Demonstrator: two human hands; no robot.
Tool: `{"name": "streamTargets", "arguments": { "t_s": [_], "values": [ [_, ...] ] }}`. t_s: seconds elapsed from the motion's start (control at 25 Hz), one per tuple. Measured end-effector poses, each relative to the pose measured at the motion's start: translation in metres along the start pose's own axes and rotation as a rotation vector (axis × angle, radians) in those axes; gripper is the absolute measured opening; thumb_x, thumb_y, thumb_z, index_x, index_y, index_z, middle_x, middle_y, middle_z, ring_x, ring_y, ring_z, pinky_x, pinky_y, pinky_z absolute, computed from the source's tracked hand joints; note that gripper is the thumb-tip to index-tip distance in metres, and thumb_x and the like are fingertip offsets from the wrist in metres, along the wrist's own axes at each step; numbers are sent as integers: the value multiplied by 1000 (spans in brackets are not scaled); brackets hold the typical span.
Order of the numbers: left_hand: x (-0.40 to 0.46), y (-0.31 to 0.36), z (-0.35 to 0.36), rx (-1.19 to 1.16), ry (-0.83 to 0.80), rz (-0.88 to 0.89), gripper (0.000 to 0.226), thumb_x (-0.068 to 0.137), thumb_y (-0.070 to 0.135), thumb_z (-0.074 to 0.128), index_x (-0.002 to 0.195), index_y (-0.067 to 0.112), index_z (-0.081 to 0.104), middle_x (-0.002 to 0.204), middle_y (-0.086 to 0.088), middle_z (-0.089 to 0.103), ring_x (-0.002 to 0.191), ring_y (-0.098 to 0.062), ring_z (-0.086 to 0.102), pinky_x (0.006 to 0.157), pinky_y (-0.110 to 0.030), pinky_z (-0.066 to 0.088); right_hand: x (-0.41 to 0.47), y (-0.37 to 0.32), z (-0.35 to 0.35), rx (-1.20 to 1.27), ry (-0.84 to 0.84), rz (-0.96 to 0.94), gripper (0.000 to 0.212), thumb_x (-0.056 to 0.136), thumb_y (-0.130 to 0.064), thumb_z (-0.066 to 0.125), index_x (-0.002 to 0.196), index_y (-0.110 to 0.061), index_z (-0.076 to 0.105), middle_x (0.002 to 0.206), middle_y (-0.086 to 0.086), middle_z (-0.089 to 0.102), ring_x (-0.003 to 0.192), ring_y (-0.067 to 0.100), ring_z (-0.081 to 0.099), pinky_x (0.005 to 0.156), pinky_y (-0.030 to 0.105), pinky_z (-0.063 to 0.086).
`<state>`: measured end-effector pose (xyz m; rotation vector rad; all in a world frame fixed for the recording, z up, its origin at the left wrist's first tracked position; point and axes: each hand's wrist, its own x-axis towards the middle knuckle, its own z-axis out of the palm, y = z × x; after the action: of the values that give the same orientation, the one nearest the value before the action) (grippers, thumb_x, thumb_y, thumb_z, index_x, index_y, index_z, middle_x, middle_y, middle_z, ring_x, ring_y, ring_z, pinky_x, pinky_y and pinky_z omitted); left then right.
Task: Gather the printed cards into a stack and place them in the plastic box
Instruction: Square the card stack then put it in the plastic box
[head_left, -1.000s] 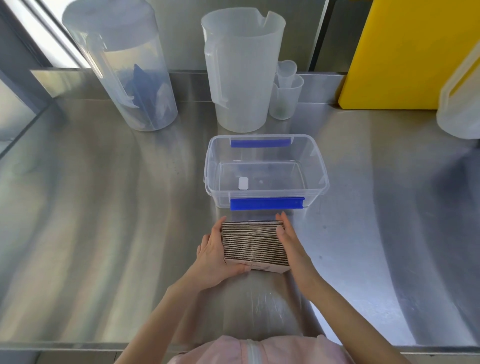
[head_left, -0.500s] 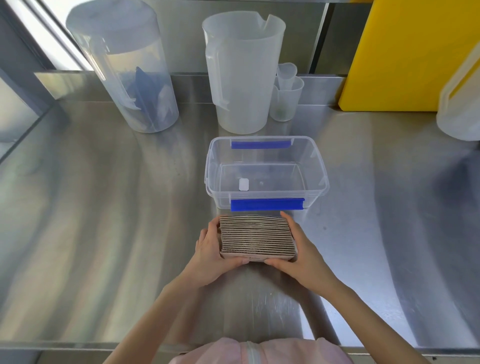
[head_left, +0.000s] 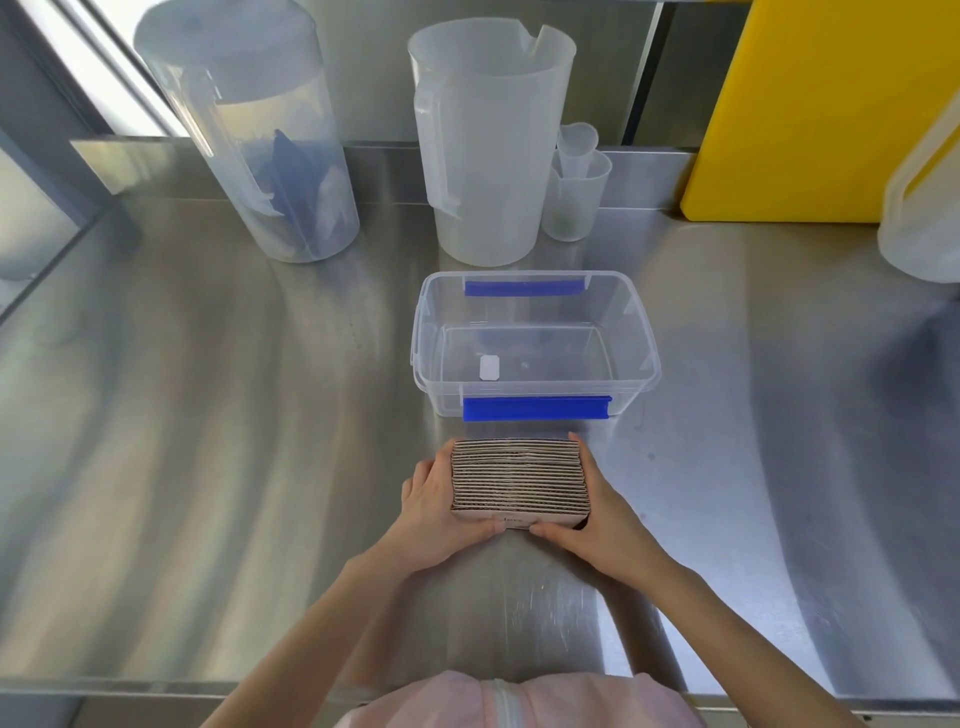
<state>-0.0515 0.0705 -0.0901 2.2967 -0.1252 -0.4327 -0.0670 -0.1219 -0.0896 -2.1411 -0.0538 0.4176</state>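
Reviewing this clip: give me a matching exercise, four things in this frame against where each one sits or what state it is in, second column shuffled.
Things:
1. card stack
2. plastic box
3. yellow board
4. lidded jug

Places or states:
A. far left, blue item inside
B. squeezed between both hands
C. propped upright, far right
D. open, no cards in it

Pairs: 1-B, 2-D, 3-C, 4-A

The left hand and right hand clasp the stack just in front of the box.
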Motion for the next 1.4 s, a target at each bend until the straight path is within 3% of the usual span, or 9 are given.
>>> {"name": "streamTargets", "arguments": {
  "t_s": [0.16, 0.36, 0.52, 0.64, 0.8, 0.88, 1.04, 1.24, 1.4],
  "values": [
    [3, -2, -1, 36, 18, 23, 92, 67, 39, 74, 137, 18, 18, 133, 5, 38, 126, -16, 30, 102, -26, 18, 3, 2, -1, -47, 26, -15, 81, 67, -36, 77, 124, -46, 20, 123, -24, 43, 114, -4, 46, 103, 24, 39],
    [3, -1, -3, 84, 5, 32, 94, 63, 43, 76, 135, 16, 21, 135, 2, 37, 125, -15, 30, 101, -23, 18, 5, 4, -4, -133, 10, -18, 88, 59, -45, 79, 129, -29, 27, 133, -10, 46, 122, 8, 45, 108, 39, 41],
    [0, 5, -13, 19, -17, 36, 99, 37, 66, 65, 120, 23, 34, 107, 22, 37, 108, -6, 32, 104, -29, 29, 2, -6, -12, -104, -28, 9, 82, 62, -33, 82, 115, -40, 20, 112, -25, 40, 104, -4, 44, 94, 13, 40],
    [-3, 11, -24, -144, -35, 44, 79, 35, 59, 72, 101, 43, 30, 104, 29, 35, 112, -7, 39, 100, -26, 34, -1, -15, -20, -31, -54, 6, 85, 62, -27, 82, 113, -40, 15, 103, -36, 35, 94, -12, 48, 76, -2, 36],
    [-5, 22, -38, -452, -105, 61, 68, 54, 16, 82, 98, 35, 34, 102, 15, 53, 89, 16, 58, 73, -8, 49, -3, -33, -27, 107, -64, -1, 74, 62, -29, 81, 109, -38, 25, 104, -35, 38, 97, -6, 48, 80, 8, 42],
    [-5, 27, -44, -546, -93, 74, 66, 52, 19, 80, 99, 32, 37, 100, 15, 57, 83, 15, 61, 70, -9, 51, -3, -42, -32, 154, -83, 1, 73, 59, -32, 79, 111, -39, 28, 105, -33, 40, 100, -4, 48, 84, 15, 46],
    [-6, 31, -56, -595, -66, 40, 73, 43, 35, 77, 104, 33, 38, 103, 13, 59, 88, 7, 61, 76, -15, 52, 3, -65, -58, 191, -110, -25, 85, 73, -11, 71, 135, -32, 17, 117, -25, 40, 112, 0, 45, 91, 15, 43],
    [0, 43, -73, -557, -100, 67, 69, 56, 15, 71, 114, 20, 34, 98, 10, 56, 73, 18, 60, 63, -6, 50, 21, -112, -78, -354, -248, -218, 92, 70, -42, 71, 141, -32, 13, 139, -13, 30, 123, 2, 31, 102, 23, 32],
    [8, 51, -86, -560, -71, 77, 70, 56, 15, 70, 115, 18, 34, 97, 11, 54, 73, 19, 59, 63, -6, 49, 44, -129, -73, -455, -337, -295, 75, 76, -46, 64, 137, -33, 22, 139, -7, 38, 109, 3, 39, 88, 19, 40]
  ]
}}
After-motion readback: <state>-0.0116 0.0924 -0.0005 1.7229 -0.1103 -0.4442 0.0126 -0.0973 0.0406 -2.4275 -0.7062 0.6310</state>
